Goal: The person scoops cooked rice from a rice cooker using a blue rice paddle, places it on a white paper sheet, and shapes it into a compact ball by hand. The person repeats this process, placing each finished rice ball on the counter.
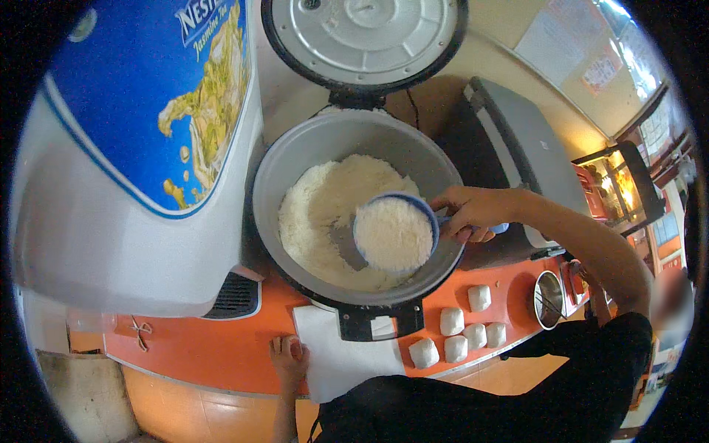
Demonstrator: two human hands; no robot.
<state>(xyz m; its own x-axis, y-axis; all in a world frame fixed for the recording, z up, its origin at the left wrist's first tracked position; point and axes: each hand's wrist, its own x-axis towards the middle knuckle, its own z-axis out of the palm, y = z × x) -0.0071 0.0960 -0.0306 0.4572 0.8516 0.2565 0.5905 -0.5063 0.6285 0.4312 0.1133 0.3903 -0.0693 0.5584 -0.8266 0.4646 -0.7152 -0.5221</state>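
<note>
My right hand (471, 213) grips the handle of a round blue scoop (435, 221) and holds it over the right side of a large rice cooker. White cooked rice (396, 232) fills the scoop. More rice (307, 221) lies inside the grey inner pot (277, 171), heaped on the left and at the back, with a patch of the pot's floor bare. The cooker's metal lid (365, 41) stands raised behind it. At the table edge, my left hand (289, 354) has curled fingers beside a white sheet (354, 365); I cannot tell whether it holds the sheet.
Several white wrapped packets (456, 349) sit on the orange table (205, 354) at right, with a metal pot (548, 302) beyond. A big drink dispenser (138, 249) bounds the left side. A grey-lidded box (532, 144) stands at right. A lit glass case (615, 183) is farther off.
</note>
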